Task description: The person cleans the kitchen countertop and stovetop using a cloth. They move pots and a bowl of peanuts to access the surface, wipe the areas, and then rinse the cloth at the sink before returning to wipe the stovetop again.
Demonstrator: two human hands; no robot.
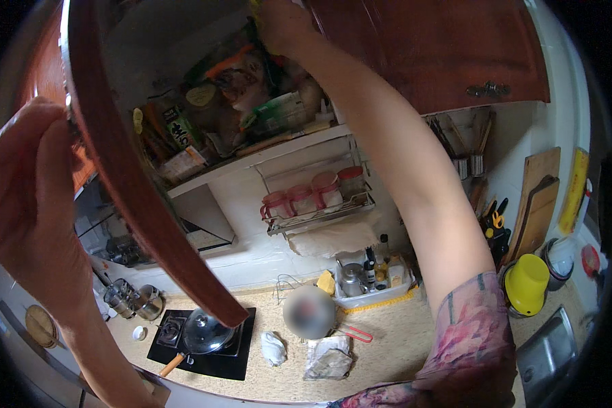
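Note:
My left hand (35, 204) is on the outer side of an open reddish-brown wooden cabinet door (132, 188), fingers curled at its edge. My right hand (288, 25) reaches up into the cabinet at the top of the picture. Something yellow shows beside its fingers, but the fingertips are cut off and its grip is unclear. Below that hand, the cabinet shelf (265, 153) bears packed food: a large bag with orange and green print (237, 76), a green-and-white packet (280, 112) and a dark green packet with writing (178, 127).
Under the cabinet hangs a wire rack (321, 217) with several red-lidded jars (326, 191). A lidded pan (206, 334) sits on the black stove (239, 352). The counter (387, 352) also holds folded cloths (329, 357), a white bottle tray (372, 298) and a yellow container (526, 283) near the sink (551, 352).

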